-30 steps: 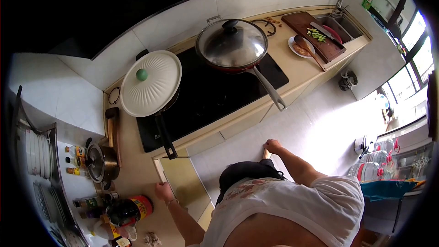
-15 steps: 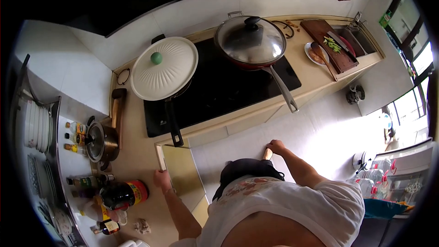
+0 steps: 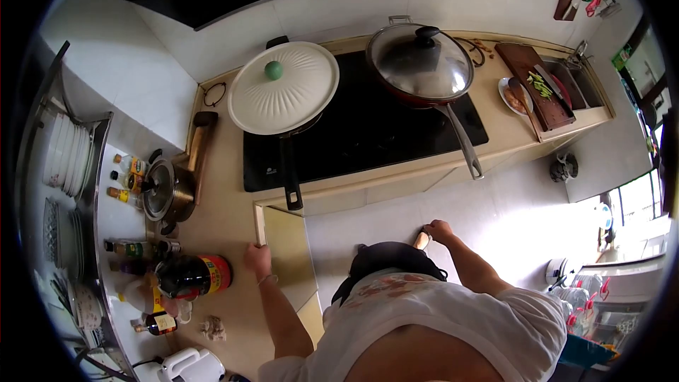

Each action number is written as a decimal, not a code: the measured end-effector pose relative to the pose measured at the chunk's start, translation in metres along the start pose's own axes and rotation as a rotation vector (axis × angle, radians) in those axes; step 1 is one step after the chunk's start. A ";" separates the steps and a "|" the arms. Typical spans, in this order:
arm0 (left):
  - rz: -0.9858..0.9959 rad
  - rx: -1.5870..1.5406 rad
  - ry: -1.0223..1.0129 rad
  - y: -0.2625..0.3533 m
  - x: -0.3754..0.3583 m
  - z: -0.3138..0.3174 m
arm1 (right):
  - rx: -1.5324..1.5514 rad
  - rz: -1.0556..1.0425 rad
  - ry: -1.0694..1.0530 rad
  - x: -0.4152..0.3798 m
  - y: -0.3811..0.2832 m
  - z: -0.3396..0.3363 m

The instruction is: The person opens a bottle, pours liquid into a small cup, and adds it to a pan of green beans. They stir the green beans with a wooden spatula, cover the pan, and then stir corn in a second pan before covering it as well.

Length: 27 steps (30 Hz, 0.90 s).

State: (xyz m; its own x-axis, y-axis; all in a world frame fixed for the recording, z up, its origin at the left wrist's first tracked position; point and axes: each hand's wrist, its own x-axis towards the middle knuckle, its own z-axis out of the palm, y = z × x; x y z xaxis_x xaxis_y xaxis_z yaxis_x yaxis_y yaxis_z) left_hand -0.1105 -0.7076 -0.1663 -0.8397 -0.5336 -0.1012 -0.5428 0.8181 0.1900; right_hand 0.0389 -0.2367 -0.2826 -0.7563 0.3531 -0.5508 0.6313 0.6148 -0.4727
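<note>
My left hand (image 3: 259, 259) is closed at the counter's front edge (image 3: 260, 225), its fingers curled over it; part of the grip is hidden. My right hand (image 3: 438, 230) hangs over the floor with curled fingers and nothing visible in it. On the black cooktop (image 3: 353, 148) stands a pan with a ribbed white lid (image 3: 297, 92), its dark handle (image 3: 290, 177) pointing towards me. To its right, a wok has a glass-and-steel lid (image 3: 424, 71) and a long metal handle (image 3: 463, 143). Neither hand touches these pans.
A brown lidded pot (image 3: 182, 194), a large dark bottle (image 3: 187, 275) and a white kettle (image 3: 194, 366) stand on the left counter. At the right are a cutting board (image 3: 520, 64) with chopped greens and a knife, a plate of food (image 3: 511, 99) and a sink (image 3: 583, 88).
The view has shifted, so the cooktop and pans sit higher and further right in it. Both hands keep nearly the same pose. More of the white kettle shows at the bottom left.
</note>
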 end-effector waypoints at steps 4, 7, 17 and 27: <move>0.038 -0.037 0.023 -0.003 0.002 0.007 | 0.038 0.113 -0.077 -0.006 -0.007 -0.004; 0.027 -0.052 0.017 -0.004 0.001 0.006 | 0.010 0.085 -0.070 -0.001 0.007 0.004; 0.009 -0.064 -0.012 0.001 0.000 0.002 | 0.047 -0.029 0.040 -0.003 0.010 0.008; 0.001 -0.067 -0.016 0.003 -0.002 -0.001 | 0.027 -0.004 0.044 0.001 0.011 0.009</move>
State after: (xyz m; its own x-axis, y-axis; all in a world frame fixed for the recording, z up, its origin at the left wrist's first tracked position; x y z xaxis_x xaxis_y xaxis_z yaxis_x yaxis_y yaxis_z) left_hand -0.1103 -0.7039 -0.1647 -0.8405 -0.5292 -0.1166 -0.5403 0.8019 0.2549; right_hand 0.0469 -0.2362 -0.2949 -0.7652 0.3820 -0.5181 0.6323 0.5970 -0.4937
